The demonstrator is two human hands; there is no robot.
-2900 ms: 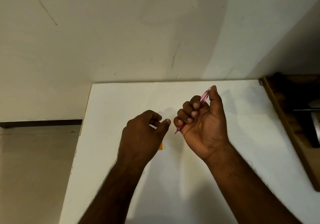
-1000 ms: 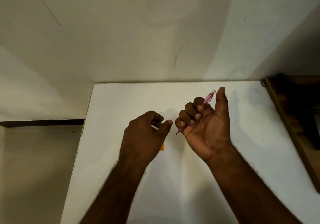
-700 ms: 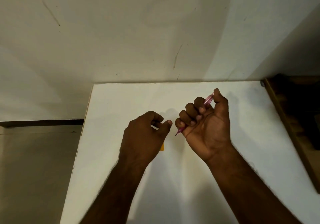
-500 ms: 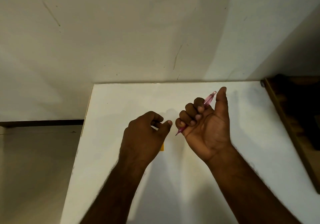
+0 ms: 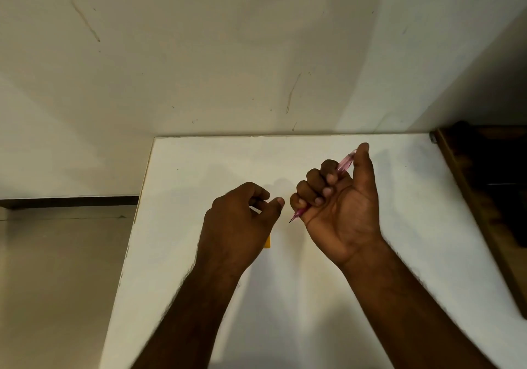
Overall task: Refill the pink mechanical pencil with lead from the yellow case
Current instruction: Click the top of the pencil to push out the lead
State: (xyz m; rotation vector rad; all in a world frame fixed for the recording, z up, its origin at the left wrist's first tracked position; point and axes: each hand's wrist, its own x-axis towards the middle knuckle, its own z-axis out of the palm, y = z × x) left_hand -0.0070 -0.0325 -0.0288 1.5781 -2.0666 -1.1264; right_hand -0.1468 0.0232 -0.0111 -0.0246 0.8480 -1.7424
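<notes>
My right hand is closed in a fist around the pink mechanical pencil. The pencil slants with its dark tip pointing down-left, and its clear pink top end lies beside my raised thumb. My left hand hovers just left of the tip, back up, with the fingers curled and the thumb close to them. A small corner of the yellow case shows under that hand's right edge. Whether the hand holds the case or it lies on the table is hidden.
The white table meets a pale wall at the back. Its left edge drops to a beige floor. A dark wooden piece of furniture stands along the right side.
My right thumb pressed down on the pencil's top end, then lifted straight again. The left hand and the yellow case stayed where they were.
</notes>
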